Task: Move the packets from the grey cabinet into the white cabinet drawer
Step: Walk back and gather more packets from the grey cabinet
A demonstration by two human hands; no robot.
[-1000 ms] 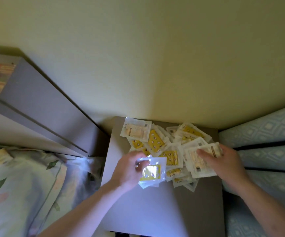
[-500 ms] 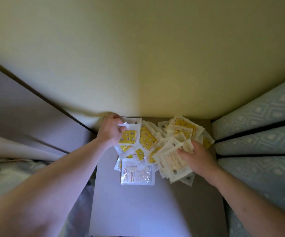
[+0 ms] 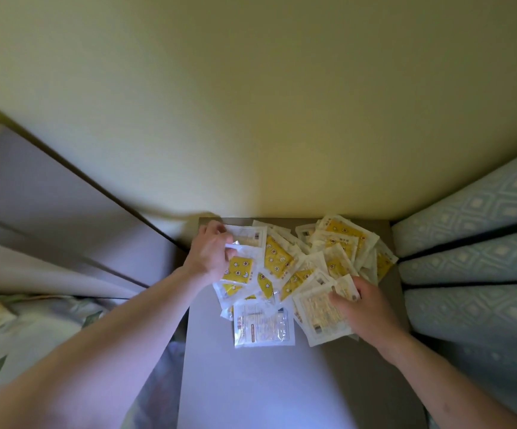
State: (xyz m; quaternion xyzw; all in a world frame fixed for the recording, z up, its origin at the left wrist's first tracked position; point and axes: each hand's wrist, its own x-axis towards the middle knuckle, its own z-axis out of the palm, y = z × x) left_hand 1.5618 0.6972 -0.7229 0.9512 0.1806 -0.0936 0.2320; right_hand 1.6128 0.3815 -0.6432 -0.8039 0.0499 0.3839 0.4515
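Several white and yellow packets [image 3: 285,263] lie in a loose pile at the far end of a grey cabinet top [image 3: 251,382], against the wall. My left hand [image 3: 209,252] is at the pile's far left corner and pinches a yellow packet [image 3: 240,270] by its edge. On the right, my right hand [image 3: 361,308] grips a pale packet [image 3: 319,314] at the near side of the pile. One clear packet with print [image 3: 263,328] lies flat at the front of the pile, apart from both hands.
A yellow wall [image 3: 251,119] rises behind the cabinet. A grey panel [image 3: 52,218] leans at the left above floral bedding [image 3: 18,335]. Blue patterned cushions [image 3: 474,274] press against the cabinet's right side.
My left hand dropped its clear packet at the front of the pile, then reached to the far left corner and took hold of a yellow packet. My right hand stayed on its pale packet.
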